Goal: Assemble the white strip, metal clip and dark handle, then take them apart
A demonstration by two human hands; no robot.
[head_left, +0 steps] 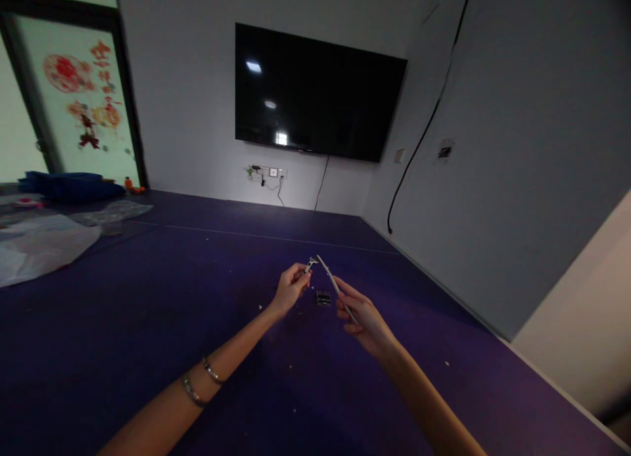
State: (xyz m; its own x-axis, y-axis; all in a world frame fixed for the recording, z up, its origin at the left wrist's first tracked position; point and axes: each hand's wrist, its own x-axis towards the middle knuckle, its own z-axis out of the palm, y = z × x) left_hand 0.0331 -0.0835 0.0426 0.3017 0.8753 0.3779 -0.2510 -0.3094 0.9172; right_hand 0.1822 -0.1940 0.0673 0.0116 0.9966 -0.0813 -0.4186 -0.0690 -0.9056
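- Small piece [309, 266] in the left hand [292, 288]: pale, with a metallic look
- Slim stick [327, 274] in the right hand [359, 315]: smooth and matt; metal or plastic, cannot tell
- Dark block [323, 299]: hard-looking, with small lighter glints
- Bracelets [193, 391]: shiny, metal-looking
- Purple surface [148, 324]: smooth, low sheen, flecked with pale bits
- Television [320, 91]: glossy black screen, mirroring lights
- Wall [182, 101]: smooth, matt, paint-like
- Door pane [83, 101]: frosted-looking glass
- White sheet [44, 249]: thin, creased, plastic-looking
- Clear wrap [121, 210]: crinkled, glossy plastic
- Blue bundle [73, 186]: matt, folded cloth
- Black cable [419, 142]: smooth plastic or rubber
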